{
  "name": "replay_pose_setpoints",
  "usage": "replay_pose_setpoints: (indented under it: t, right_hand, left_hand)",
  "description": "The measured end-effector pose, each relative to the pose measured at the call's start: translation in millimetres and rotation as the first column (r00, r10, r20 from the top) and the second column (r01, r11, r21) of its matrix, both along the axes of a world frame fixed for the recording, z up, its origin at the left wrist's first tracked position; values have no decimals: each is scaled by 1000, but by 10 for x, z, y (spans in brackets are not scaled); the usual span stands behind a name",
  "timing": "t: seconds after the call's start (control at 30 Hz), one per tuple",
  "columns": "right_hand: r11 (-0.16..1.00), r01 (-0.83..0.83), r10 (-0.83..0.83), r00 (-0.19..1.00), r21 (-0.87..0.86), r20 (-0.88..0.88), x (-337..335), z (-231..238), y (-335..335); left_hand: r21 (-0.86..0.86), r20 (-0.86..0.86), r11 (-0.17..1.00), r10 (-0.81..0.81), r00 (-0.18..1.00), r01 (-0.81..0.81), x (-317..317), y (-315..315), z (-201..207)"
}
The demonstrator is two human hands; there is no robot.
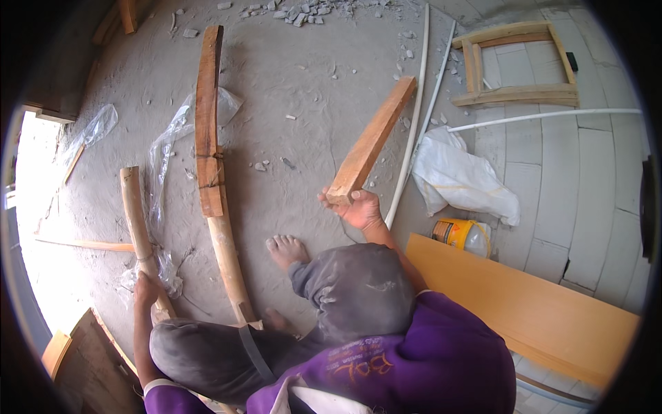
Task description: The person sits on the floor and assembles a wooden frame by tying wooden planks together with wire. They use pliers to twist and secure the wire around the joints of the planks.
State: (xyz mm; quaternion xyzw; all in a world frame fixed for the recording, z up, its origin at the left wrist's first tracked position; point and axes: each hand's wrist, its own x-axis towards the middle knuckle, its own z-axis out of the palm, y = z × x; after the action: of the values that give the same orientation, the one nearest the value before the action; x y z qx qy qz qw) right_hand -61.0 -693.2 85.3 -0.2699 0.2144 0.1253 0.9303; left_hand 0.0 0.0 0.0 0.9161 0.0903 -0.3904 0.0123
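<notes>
My right hand (pixel 362 210) grips the near end of a reddish-brown squared timber (pixel 378 141), which slants away to the upper right. Over on the left, my left hand (pixel 146 288) is closed on a pale round wooden pole (pixel 134 214), partway along it. Its fingers are partly hidden. Between the two hands a second pale pole (pixel 229 265) runs away from me. A dark reddish plank (pixel 207 117) continues the line of that pole, with what looks like dark ties around it near the join.
Clear plastic sheeting (pixel 164 155) lies on the dusty floor. White pipes (pixel 412 131) run along the right, beside a white sack (pixel 458 172), a yellow bucket (pixel 452 232) and a wooden frame (pixel 517 95). An orange-brown board (pixel 524 303) lies at lower right; rubble (pixel 300 12) is scattered far ahead.
</notes>
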Motion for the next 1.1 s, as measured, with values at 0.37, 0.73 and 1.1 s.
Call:
replay_pose_setpoints:
  t: [0.37, 0.73, 1.1]
  right_hand:
    - [977, 51, -75, 991, 208, 110, 302, 815, 360]
    - [847, -449, 440, 892, -285, -100, 541, 810, 1171]
    - [319, -800, 884, 444, -509, -144, 912, 877, 1621]
  left_hand:
    - [-437, 497, 892, 350, 794, -120, 1185, -691, 1410]
    - [-830, -100, 511, 260, 961, -224, 1360, -3931, 1911]
    - [-938, -123, 171, 649, 750, -302, 1051, -3737, 1732]
